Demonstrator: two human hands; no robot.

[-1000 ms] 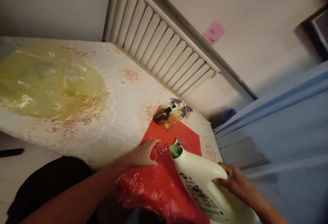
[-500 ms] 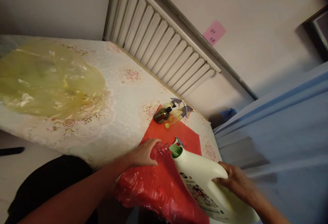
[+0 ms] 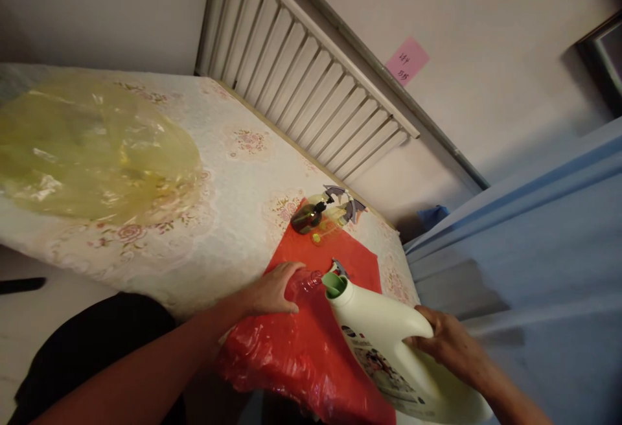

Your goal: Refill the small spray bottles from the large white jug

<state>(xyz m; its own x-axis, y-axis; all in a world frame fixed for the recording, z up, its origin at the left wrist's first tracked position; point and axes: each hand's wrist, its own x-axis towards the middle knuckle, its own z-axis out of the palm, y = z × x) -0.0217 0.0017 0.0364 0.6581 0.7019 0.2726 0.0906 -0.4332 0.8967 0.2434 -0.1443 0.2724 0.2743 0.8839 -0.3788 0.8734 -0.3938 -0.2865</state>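
My right hand [image 3: 444, 346] is wrapped round the handle of a large white jug [image 3: 389, 347] with a green open mouth, tilted to the left. The jug's mouth sits right beside the neck of a small clear bottle [image 3: 306, 281], which my left hand [image 3: 272, 290] holds closed around its body. Both rest over a red plastic sheet [image 3: 311, 347] spread on the near corner of the floral table [image 3: 233, 179]. A grey spray-pump head [image 3: 339, 268] lies just behind the jug's mouth.
At the far end of the red sheet lie a dark brown bottle [image 3: 307, 218] and a yellowish spray bottle [image 3: 335, 214] with grey triggers. A crumpled yellow plastic sheet [image 3: 92, 153] covers the table's left. A radiator [image 3: 301, 75] stands behind. Blue cloth [image 3: 525, 250] fills the right.
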